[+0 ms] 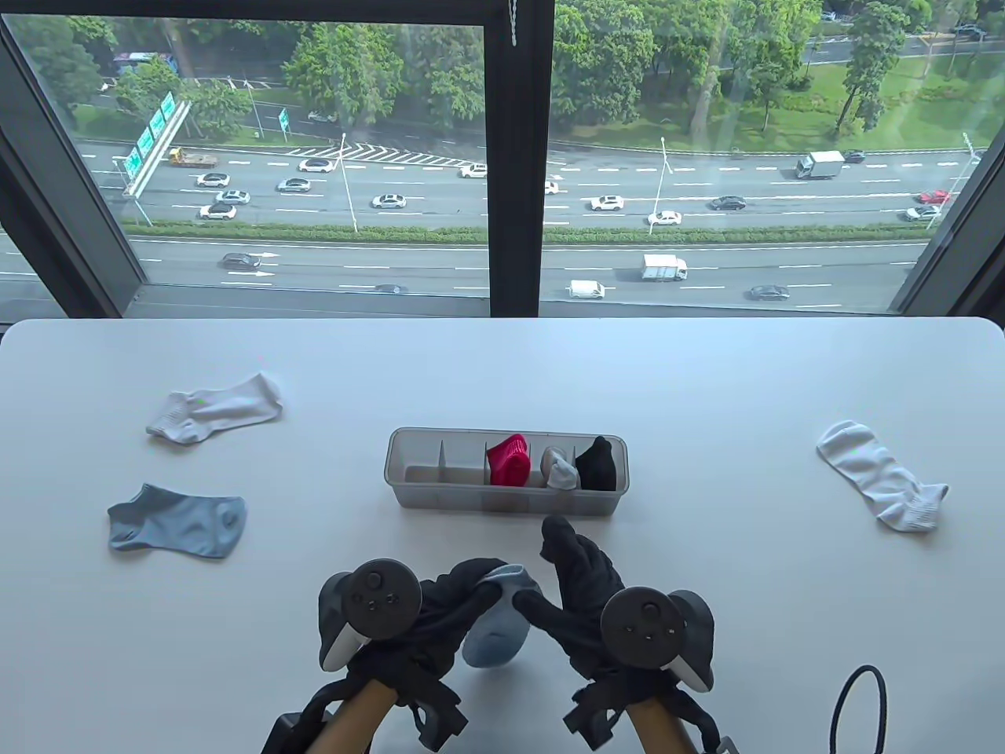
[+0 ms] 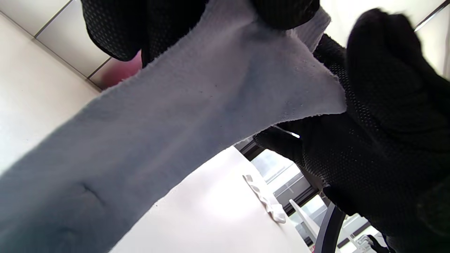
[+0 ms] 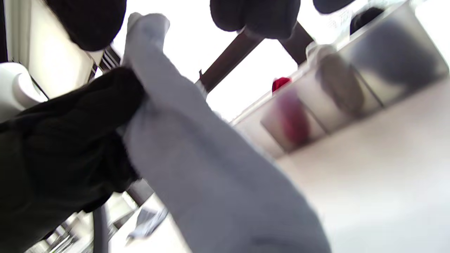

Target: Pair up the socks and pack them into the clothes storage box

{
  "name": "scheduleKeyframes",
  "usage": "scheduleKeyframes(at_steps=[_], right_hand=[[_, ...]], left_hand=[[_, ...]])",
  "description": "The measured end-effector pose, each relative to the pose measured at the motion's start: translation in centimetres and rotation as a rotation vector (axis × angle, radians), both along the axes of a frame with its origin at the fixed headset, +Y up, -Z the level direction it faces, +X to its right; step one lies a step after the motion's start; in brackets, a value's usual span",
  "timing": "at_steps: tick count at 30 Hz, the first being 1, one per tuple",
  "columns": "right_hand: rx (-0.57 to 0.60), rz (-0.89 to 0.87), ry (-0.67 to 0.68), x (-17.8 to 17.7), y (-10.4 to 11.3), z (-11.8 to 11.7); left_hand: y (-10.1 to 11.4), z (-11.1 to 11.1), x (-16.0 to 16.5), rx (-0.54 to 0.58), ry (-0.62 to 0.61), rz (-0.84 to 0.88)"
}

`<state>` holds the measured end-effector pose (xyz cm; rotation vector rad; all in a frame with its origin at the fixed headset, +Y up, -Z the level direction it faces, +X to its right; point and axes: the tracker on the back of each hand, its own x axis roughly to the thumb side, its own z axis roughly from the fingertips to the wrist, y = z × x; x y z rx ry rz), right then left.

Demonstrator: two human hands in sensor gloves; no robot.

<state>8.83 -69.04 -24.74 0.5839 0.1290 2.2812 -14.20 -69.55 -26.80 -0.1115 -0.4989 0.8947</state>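
Blue sock (image 1: 496, 628) in left grip (image 1: 440, 620), right grip (image 1: 577, 581) beside, box (image 1: 440, 487) beyond

I see a white table (image 1: 707, 377) pushed up against a big window (image 1: 314, 157) with a dark centre mullion (image 1: 514, 157). A bead chain (image 1: 514, 20) hangs at the top of the mullion. Outside, far below: a multi-lane road (image 1: 471, 267) with cars, a white box truck (image 1: 663, 267), green road signs (image 1: 153, 133), trees beyond. A black cable loop (image 1: 860, 707) lies on the table's near right corner.
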Motion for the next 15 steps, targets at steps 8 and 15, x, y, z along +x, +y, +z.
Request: scheduleKeyframes(at_steps=[8,15], right_hand=[[-0.048,-0.020,-0.110,0.2,-1.0,-1.1],[-0.174,0.472,-0.008,-1.0,-4.2,-1.8]], left_hand=[[-1.1,-0.7,0.3,-0.348,-0.125,-0.004],[-4.0,-1.5,-0.1,-0.227,0.003,-0.763]])
